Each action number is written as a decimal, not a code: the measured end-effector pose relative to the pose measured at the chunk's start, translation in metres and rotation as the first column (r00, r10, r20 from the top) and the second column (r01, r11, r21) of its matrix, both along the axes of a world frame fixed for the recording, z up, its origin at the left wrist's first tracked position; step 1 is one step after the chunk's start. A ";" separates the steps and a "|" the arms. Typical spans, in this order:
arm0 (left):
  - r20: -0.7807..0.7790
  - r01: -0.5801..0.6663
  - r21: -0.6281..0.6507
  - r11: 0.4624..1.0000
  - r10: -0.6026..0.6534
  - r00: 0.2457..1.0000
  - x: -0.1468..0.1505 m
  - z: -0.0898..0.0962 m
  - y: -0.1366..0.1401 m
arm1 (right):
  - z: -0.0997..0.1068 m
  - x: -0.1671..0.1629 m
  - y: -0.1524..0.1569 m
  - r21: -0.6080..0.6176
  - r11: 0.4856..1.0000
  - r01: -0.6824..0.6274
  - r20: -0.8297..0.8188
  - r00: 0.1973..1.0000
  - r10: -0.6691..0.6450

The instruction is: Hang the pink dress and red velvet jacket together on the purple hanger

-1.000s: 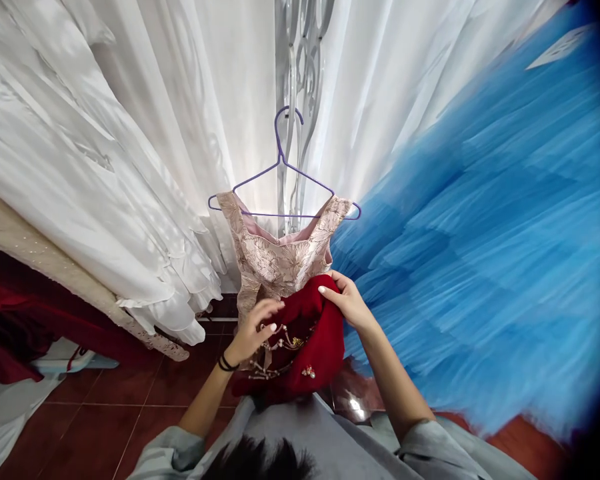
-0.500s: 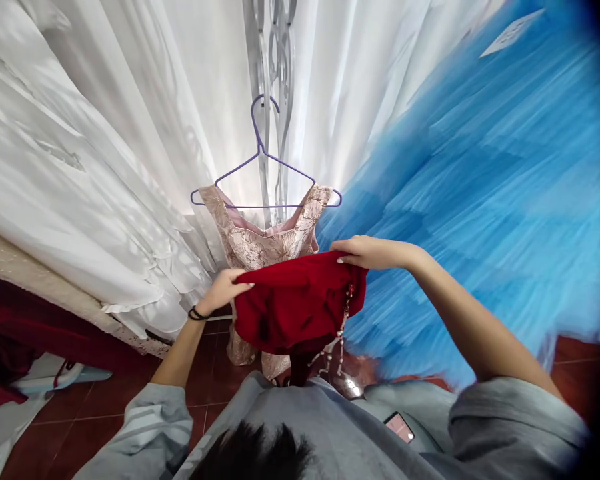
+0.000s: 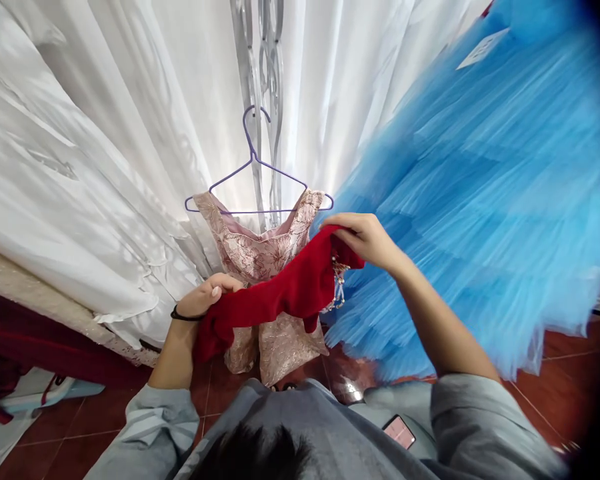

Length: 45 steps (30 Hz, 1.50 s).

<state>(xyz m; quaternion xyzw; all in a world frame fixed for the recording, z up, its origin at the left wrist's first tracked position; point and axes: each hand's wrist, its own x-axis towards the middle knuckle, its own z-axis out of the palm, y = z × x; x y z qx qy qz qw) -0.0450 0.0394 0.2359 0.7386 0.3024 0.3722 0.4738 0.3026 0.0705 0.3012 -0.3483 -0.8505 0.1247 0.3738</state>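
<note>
Fingers of my right hand [image 3: 367, 241] pinch the upper edge of a red cloth [image 3: 280, 287], thumb and fingertips close together, while my left hand [image 3: 205, 297] closes on its other end, a dark band [image 3: 187, 315] at the wrist. The left fingertips are partly hidden in the folds, so I judge that grip rather than see all of it. Between my hands the cloth stretches in a narrow slant, higher at the right — bunched, not spread flat — with a beaded trim [image 3: 339, 287] dangling beneath my right hand. Behind it, a pale pink garment [image 3: 263, 257] hangs by its straps from a purple hanger [image 3: 253, 155], set against silver metalwork [image 3: 266, 67]. As far as I can judge, the pink piece's hanging is done; the red piece is in my hands, on no hanger, its folds and beads not yet in order. Farther out, white drapes [image 3: 190, 100] fall behind and to the left, blue tulle [image 3: 470, 200] fans out at right with a white tag [image 3: 483, 50], and a phone [image 3: 399, 431] lies near my right sleeve [image 3: 465, 407].
</note>
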 end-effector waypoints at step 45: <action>0.392 -0.776 0.541 0.324 0.719 0.574 0.056 0.042 -0.023 | -0.260 -0.145 -0.065 -0.571 0.795 0.204 -0.288 0.857 -0.427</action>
